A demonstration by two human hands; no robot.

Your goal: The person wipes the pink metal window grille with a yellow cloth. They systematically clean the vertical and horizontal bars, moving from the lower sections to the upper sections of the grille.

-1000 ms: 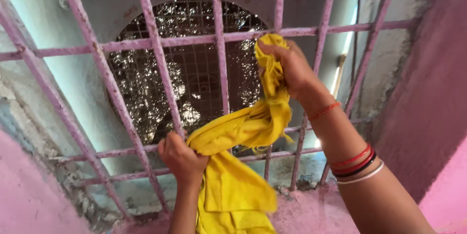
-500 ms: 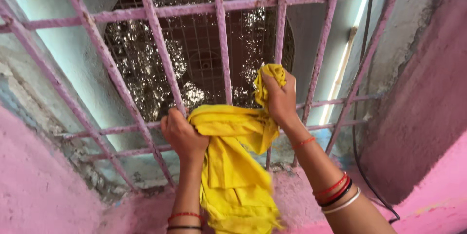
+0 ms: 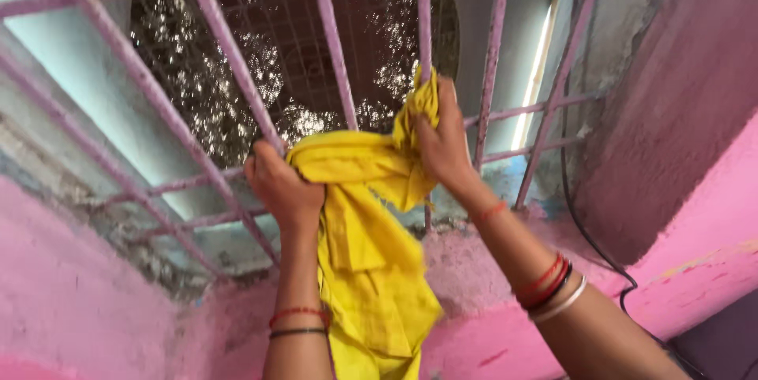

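A yellow cloth (image 3: 367, 253) is bunched between both hands and hangs down in front of a pink metal window grille (image 3: 225, 40). My left hand (image 3: 280, 186) grips the cloth's left end against a slanted bar. My right hand (image 3: 442, 143) clutches the other end beside a vertical bar, a tuft of cloth sticking up above the fingers. Red, black and white bangles circle my right forearm; thin bands sit on my left wrist.
Behind the grille is a round opening with a fine mesh (image 3: 300, 48) and bright foliage beyond. A rough pink sill (image 3: 482, 246) runs below. A pink wall (image 3: 679, 95) stands at the right with a black cable (image 3: 588, 230) running down it.
My right hand has come down from high on the grille toward my left hand, bunching the cloth shorter. The view has tilted down and left.
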